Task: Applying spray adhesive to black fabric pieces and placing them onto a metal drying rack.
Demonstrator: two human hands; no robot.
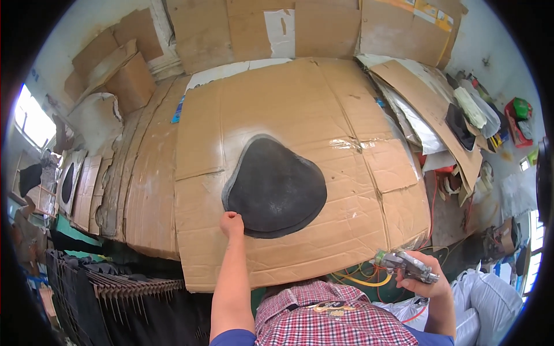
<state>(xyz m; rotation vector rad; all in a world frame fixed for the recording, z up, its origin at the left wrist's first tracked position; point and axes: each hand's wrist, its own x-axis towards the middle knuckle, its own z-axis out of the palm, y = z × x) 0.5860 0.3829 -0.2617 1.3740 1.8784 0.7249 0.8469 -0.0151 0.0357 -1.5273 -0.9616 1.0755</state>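
A black rounded-triangular sheet (277, 187), with a greyish edge along its upper left side, lies flat on the brown cardboard (300, 109) covering the table. A second layer seems to show along its lower rim. At the sheet's lower left edge is my left hand (232, 222), its fingers closed in a pinch on that edge. My right hand (424, 277) is wrapped round a metal spray gun (407, 265), held off the table's near right corner. The gun's green-tinged nozzle end points left. A red hose hangs below the gun.
Cardboard sheets and white plastic (424, 124) lean in a pile at the right. A rack of dark hanging pieces (127, 285) stands at the lower left. Near my right arm sit white sacks (485, 300). A yellow hose (366, 281) runs below the table's front edge.
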